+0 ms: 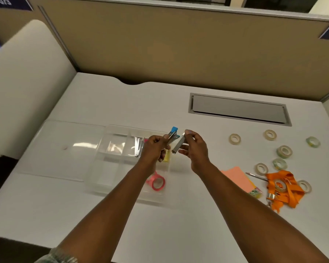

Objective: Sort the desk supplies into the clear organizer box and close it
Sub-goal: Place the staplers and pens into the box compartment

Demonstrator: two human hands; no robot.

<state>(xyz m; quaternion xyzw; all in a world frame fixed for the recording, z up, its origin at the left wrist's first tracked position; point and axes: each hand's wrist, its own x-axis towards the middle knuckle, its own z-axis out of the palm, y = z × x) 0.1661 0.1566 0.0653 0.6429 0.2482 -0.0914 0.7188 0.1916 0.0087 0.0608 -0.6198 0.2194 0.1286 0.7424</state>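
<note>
The clear organizer box (106,164) lies open on the white desk, its lid (65,149) flat to the left. Above its right side, my left hand (154,149) grips a small blue stapler (174,134). My right hand (196,150) pinches a silver strip of staples (179,144) right beside the stapler. Inside the box sit a pink tape roll (157,182), a yellow item (167,156) and metal clips (138,147). Several tape rolls (283,151) lie loose on the right.
Pink sticky notes (237,178), a pen (256,176) and an orange lanyard (285,188) with tape rolls on it lie at the right. A grey cable hatch (237,109) is set in the desk behind. A tan partition (179,50) bounds the back.
</note>
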